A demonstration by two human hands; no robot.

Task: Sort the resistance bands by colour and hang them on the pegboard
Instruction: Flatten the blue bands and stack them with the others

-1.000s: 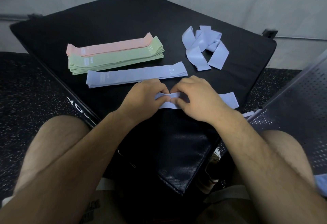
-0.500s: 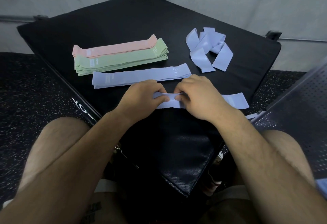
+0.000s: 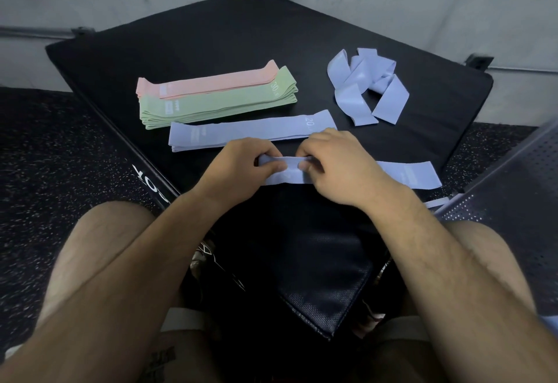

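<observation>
Sliding leftward along the pale lavender flat elastic resistance band (image 3: 291, 172) over the past second, both hands are leaving more of its right end trailing across the black padded mat (image 3: 211, 35). The left hand (image 3: 241, 168) is pinching the band between its thumb and curled fingers, and the right hand (image 3: 341, 165) is gripping it the same way just beside it, so that only a short stretch is showing between the two thumbs. The band is lying flat near the mat's front edge, its free end reaching toward the grey perforated metal pegboard panel (image 3: 513, 189) that is leaning in at the right. Just behind the hands, a flattened stack of lavender bands (image 3: 241, 136) is resting on the mat, its top band marked 20. A thicker stack of pale green bands (image 3: 223, 103), marked 30, is sitting beyond it, with the peach-pink bands (image 3: 208, 82) lying against its far side and partly overlapping it. Well apart on the right, a loose tangle of lavender bands (image 3: 362, 86) is waiting unsorted. A dark mesh fabric bag (image 3: 317, 261) is lying between the person's bare knees, and speckled black rubber flooring (image 3: 45, 156) is showing on the left.
</observation>
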